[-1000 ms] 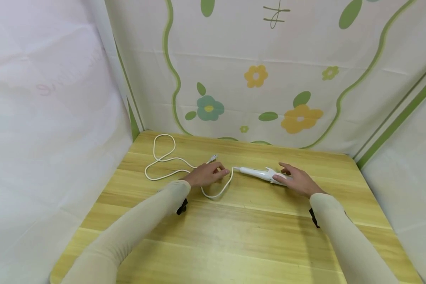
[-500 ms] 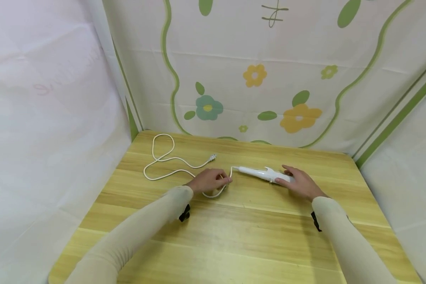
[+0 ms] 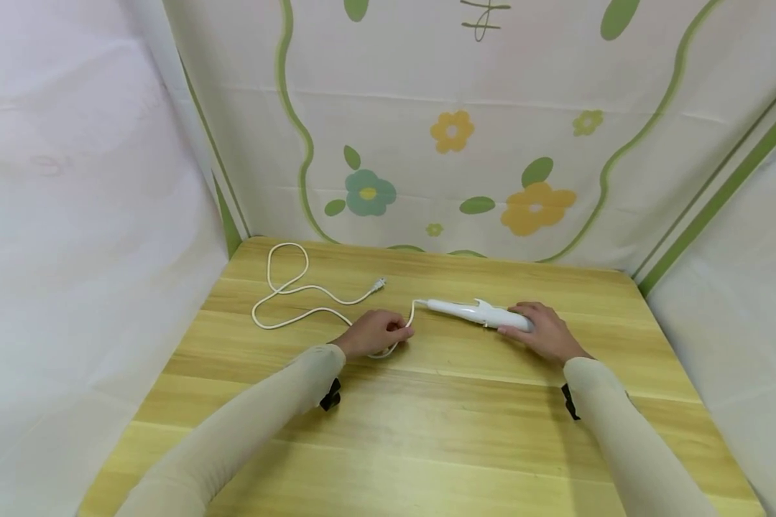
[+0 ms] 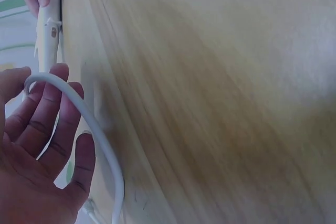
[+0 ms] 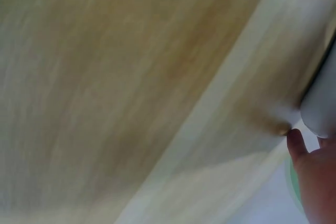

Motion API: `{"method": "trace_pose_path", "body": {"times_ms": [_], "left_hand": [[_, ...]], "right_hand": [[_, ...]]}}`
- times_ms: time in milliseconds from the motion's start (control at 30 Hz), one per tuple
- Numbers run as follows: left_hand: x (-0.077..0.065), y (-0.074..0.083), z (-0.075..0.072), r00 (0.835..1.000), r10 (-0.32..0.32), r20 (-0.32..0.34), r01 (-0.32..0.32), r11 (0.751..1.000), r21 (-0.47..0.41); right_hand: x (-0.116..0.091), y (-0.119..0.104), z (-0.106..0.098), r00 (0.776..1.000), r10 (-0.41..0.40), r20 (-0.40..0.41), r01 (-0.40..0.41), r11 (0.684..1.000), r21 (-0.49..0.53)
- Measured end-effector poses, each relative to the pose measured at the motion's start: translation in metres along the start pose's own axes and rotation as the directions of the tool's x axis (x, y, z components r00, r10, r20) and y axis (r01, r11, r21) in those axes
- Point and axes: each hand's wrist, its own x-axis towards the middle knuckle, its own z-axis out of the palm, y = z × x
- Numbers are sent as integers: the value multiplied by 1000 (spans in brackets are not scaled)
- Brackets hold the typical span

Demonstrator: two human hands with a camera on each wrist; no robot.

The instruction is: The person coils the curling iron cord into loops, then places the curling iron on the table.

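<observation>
The left hand (image 3: 373,334) pinches the cord (image 4: 101,134), the right hand (image 3: 548,334) grips the curling iron (image 3: 475,313); too strong a pull could strain their joint

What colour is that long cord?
White. The cord shows best in the head view.

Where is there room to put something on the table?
Widest: the front of the yellowish wooden table, between the cream sleeves. Smaller: between the right hand and the table's right edge. Crowded: back left, under the looped white cord, and mid-table, where the left hand holds it and the right the smooth white wand.
</observation>
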Motion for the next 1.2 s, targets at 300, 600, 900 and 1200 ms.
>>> {"method": "trace_pose_path", "body": {"times_ms": [300,600,900,1200], "left_hand": [[-4,0,-1,1000,-4,-10,3,999,-54],[-10,5,-20,999,-32,-32,29,995,-100],[-19,10,-41,999,-6,-48,0,992,-123],[-28,9,-51,998,-31,-62,20,985,-174]], "right_hand": [[-2,5,5,999,-48,-24,48,999,1],[-9,-3,7,997,-67,-29,68,997,27],[-22,-22,0,998,-12,-64,18,995,96],[-32,-40,-3,999,5,-46,-1,995,97]]}}
